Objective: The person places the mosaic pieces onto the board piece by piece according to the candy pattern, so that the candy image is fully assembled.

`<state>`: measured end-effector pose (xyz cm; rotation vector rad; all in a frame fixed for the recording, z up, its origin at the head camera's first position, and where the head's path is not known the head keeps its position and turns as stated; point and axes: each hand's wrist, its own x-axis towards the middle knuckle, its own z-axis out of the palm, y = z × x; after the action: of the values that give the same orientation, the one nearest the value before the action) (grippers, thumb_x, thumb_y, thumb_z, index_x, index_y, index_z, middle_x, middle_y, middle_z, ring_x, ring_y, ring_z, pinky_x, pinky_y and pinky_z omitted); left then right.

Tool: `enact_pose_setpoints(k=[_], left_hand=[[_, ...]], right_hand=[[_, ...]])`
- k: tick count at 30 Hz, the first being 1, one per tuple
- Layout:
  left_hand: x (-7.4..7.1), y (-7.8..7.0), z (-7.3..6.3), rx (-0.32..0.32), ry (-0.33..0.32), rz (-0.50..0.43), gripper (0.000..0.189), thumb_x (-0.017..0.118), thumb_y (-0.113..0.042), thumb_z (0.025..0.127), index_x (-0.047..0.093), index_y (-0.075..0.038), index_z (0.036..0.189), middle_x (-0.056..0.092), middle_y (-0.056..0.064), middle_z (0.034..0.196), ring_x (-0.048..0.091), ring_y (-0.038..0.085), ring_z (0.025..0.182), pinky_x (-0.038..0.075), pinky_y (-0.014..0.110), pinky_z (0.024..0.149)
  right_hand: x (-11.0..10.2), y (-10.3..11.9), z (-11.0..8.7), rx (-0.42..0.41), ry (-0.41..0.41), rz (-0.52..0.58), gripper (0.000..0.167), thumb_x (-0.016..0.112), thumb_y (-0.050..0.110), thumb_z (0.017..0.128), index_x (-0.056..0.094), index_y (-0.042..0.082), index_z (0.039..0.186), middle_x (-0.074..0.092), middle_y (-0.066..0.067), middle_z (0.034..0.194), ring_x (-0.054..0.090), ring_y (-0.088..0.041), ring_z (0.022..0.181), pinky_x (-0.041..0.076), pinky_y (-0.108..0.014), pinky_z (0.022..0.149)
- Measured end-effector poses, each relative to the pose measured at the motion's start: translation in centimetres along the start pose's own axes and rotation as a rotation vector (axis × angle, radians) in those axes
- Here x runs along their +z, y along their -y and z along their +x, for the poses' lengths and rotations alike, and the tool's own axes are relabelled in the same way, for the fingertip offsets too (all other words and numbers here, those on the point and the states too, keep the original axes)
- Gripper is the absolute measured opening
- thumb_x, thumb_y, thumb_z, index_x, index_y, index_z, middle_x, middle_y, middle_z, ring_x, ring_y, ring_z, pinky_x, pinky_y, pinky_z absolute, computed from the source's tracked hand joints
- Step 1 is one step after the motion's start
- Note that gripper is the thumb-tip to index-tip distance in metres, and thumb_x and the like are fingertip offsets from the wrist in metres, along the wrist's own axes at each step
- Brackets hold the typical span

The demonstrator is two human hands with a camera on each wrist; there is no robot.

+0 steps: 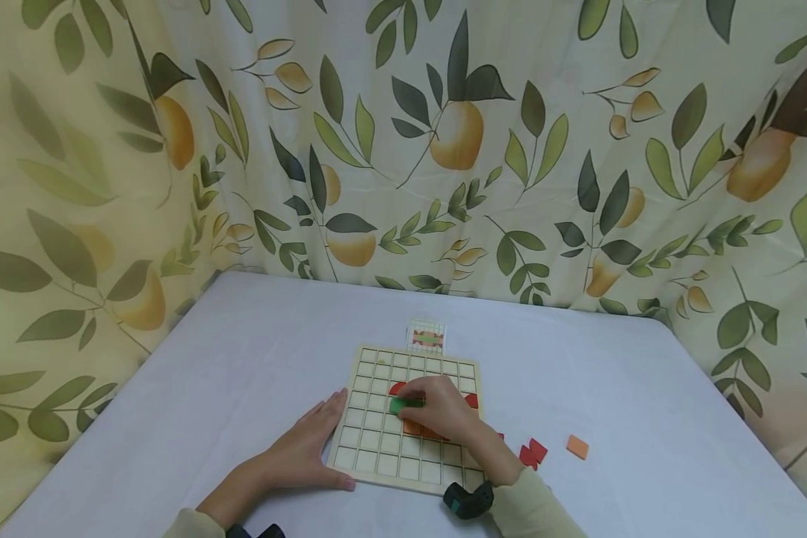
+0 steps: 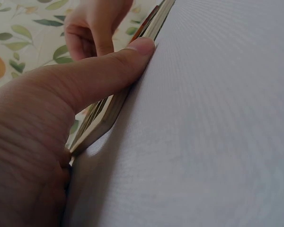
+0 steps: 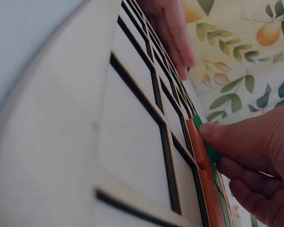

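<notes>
A wooden grid board lies on the white-covered table. My left hand rests along its left side with fingers straight, the thumb touching the near edge. Over the middle of the board, my right hand pinches a green tile at a cell; in the right wrist view the thumb and a finger are on this green tile. Orange tiles sit in the row just nearer. Red pieces show in the row beyond, partly covered by the right hand.
A small pattern card lies beyond the board's far edge. Loose red pieces and an orange square tile lie on the table to the right. Behind the table hangs a leaf-and-fruit patterned curtain.
</notes>
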<state>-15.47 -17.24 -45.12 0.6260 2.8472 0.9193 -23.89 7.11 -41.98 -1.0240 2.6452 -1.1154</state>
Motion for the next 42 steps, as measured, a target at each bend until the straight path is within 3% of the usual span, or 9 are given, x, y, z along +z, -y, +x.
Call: enact_pose_setpoints(k=[42], left_hand=[[-0.08,-0.13,0.03,0.003,-0.002,-0.009,0.125,0.068,-0.07,0.06,0.009,-0.002,0.147,0.013,0.01,0.152,0.009,0.017,0.138,0.009,0.039,0.11]], right_hand=[[0.56,0.18,0.07,0.079,-0.041,0.011,0.023,0.075,0.015,0.077,0.073,0.007,0.098,0.068,0.002,0.092,0.061,-0.013,0.086,0.051,-0.028,0.076]])
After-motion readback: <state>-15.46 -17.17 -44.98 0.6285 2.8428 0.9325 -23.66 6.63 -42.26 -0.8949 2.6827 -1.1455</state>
